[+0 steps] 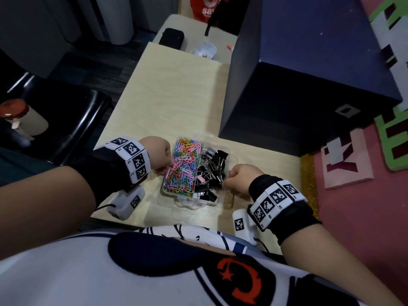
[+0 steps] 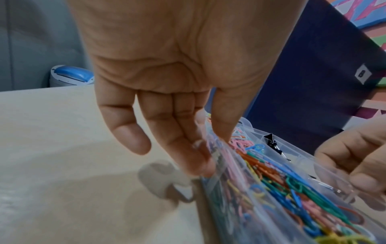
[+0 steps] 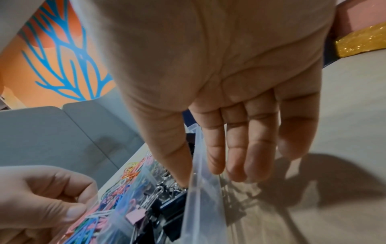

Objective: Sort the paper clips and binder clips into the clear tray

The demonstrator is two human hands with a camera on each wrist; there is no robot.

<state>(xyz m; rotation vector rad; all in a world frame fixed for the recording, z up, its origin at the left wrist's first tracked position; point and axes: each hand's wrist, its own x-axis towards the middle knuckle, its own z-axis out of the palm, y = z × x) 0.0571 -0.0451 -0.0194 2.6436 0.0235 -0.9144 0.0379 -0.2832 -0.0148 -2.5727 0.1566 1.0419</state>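
Observation:
A clear tray (image 1: 192,203) sits on the pale table near me. Its left compartment holds coloured paper clips (image 1: 185,168); its right one holds black binder clips (image 1: 212,171) and one pink binder clip (image 3: 134,216). My left hand (image 1: 162,160) pinches the tray's left wall (image 2: 229,198), thumb inside on the paper clips (image 2: 282,178), fingers outside. My right hand (image 1: 238,180) pinches the right wall (image 3: 194,214) the same way, thumb among the binder clips (image 3: 167,208). In each wrist view the grip shows close up, left hand (image 2: 211,153) and right hand (image 3: 200,176).
A big dark blue box (image 1: 309,74) stands directly behind and right of the tray. Farther back lie a black case (image 1: 171,38) and a white crumpled object (image 1: 204,50). A black chair (image 1: 66,115) is off the table's left edge. Bare tabletop (image 1: 172,96) stretches beyond the tray.

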